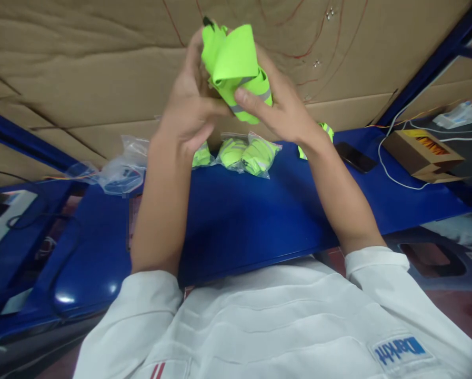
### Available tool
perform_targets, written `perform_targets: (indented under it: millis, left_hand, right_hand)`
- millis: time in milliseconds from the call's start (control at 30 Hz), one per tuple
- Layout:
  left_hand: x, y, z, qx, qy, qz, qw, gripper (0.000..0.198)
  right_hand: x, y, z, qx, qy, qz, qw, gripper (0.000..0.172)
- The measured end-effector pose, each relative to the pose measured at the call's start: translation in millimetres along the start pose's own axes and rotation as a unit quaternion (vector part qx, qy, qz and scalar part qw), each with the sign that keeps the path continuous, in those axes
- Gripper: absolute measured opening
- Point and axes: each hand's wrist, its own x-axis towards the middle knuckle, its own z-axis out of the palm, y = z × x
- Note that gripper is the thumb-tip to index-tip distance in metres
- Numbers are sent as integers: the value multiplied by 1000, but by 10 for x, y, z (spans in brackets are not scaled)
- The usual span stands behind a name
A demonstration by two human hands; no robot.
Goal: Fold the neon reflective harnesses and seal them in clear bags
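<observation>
A bundle of neon yellow-green reflective strap [238, 58] with grey bands is held up in front of the cardboard, folded over itself in wide loops. A small black piece shows at its top left. My right hand [281, 100] grips the bundle from the right, thumb pressed on its front and fingers behind it. On the other side, my left hand [192, 95] is curled round the bundle's left edge, slightly blurred, its fingertips partly hidden. Below the hands, clear bags with similar straps [247, 153] lie on the blue table [255, 210].
Crumpled clear plastic bags [125, 166] lie at the left. Another yellow-green strap [326, 131] sits partly behind my right forearm, near a dark phone [356, 157]. An open cardboard box [421, 152] and white cables are at the right. Cardboard sheets [101, 68] stand behind the table.
</observation>
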Motion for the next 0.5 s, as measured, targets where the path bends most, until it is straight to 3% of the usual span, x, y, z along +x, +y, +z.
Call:
perform_targets:
  millis: [167, 300, 400, 500]
  left_hand:
    - [-85, -150, 160, -79, -30, 46, 995, 47]
    - [-95, -168, 168, -100, -61, 50, 992, 23]
    - [-67, -113, 186, -71, -17, 56, 996, 22]
    - [-15, -116, 270, -14, 58, 28, 998, 38]
  right_hand:
    - [-37, 34, 47, -31, 35, 33, 998, 53]
    - [-33, -67, 115, 30, 91, 76, 993, 50]
    - [12, -117, 160, 107, 113, 70, 985, 50]
    - [65, -101, 169, 160, 56, 104, 980, 53]
